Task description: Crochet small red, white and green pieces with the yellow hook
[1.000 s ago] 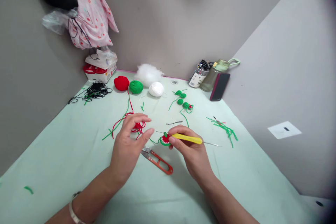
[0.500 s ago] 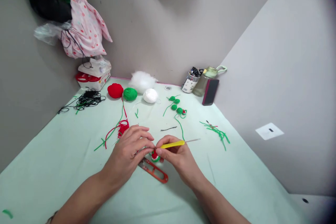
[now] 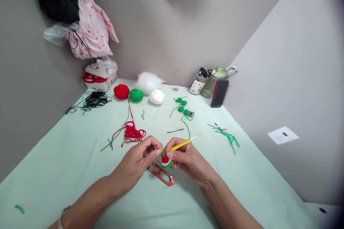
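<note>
A small crocheted watermelon-like piece (image 3: 166,162), red with a white band and green edge, is between my two hands. My right hand (image 3: 192,161) is closed on its right side and also holds a yellow-handled crochet hook (image 3: 180,145), whose metal tip points up and right. At the top of the piece, my left hand (image 3: 139,159) pinches the green yarn (image 3: 163,154) between thumb and fingers. Just beneath the hands lie orange thread snips (image 3: 162,176), their blade end partly covered by my left hand. Loose red yarn (image 3: 132,132) is heaped beyond my left hand.
Red (image 3: 122,92), green (image 3: 136,95) and white yarn balls (image 3: 157,97) sit at the back beside white stuffing (image 3: 149,82). Small green crocheted pieces (image 3: 184,107) and green yarn scraps (image 3: 227,136) lie to the right. A phone (image 3: 219,93) leans against a bottle (image 3: 209,87).
My left fingers have drawn together from a flatter spread into a pinch on the green yarn. More of the crocheted piece shows, and the hook tilts more steeply upward. The view has shifted slightly.
</note>
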Available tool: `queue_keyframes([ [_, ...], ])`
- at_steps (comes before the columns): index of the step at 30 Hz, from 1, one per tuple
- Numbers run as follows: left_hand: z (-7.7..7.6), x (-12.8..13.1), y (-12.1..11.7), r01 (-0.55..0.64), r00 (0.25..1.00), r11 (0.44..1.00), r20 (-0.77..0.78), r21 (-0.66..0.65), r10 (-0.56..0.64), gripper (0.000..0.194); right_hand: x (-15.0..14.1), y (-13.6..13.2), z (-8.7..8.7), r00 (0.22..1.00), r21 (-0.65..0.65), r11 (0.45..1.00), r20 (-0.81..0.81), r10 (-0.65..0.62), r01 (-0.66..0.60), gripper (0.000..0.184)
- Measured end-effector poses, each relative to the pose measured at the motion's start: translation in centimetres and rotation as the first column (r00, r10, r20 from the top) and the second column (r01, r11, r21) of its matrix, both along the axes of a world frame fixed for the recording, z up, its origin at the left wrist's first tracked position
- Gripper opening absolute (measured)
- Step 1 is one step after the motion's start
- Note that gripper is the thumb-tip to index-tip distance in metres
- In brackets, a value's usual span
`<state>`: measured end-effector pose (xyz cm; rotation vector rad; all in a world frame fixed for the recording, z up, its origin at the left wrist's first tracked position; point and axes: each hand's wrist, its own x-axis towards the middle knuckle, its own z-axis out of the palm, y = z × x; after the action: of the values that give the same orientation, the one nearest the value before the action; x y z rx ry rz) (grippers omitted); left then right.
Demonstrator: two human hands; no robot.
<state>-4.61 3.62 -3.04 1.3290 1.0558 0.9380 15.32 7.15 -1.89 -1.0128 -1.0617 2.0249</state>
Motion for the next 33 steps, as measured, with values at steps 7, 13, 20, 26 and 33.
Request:
queue_keyframes([
  [7, 0.9, -1.0, 0.8, 0.106, 0.991, 0.966, -0.105, 0.237, -0.083, 0.013, -0.1, 0.0, -0.8, 0.994, -0.069, 0.994, -0.073, 0.077, -0.082, 0.033],
  [13, 0.0, -0.8, 0.5, 0.070, 0.987, 0.981, -0.152, 0.179, -0.043, 0.023, -0.3, 0.1, -1.2, 0.993, -0.099, 0.993, -0.106, 0.059, -0.070, 0.035],
  [20, 0.7, -0.9, 0.4, 0.010, 0.997, 1.000, -0.082, 0.021, -0.008, 0.018, -0.2, 0.3, -0.9, 0.989, -0.100, 0.993, -0.136, 0.051, -0.065, 0.036],
  [26, 1.2, -1.3, 0.4, 0.056, 0.996, 0.994, 0.078, -0.097, -0.049, 0.030, -0.2, 0.0, -0.8, 0.986, -0.069, 0.988, -0.105, 0.127, -0.135, 0.036],
  [33, 0.3, -0.8, 0.6, 0.106, 0.953, 0.985, 0.297, -0.134, -0.062, 0.021, 0.2, -0.3, -0.8, 0.975, -0.012, 0.976, -0.053, 0.216, -0.216, 0.038],
])
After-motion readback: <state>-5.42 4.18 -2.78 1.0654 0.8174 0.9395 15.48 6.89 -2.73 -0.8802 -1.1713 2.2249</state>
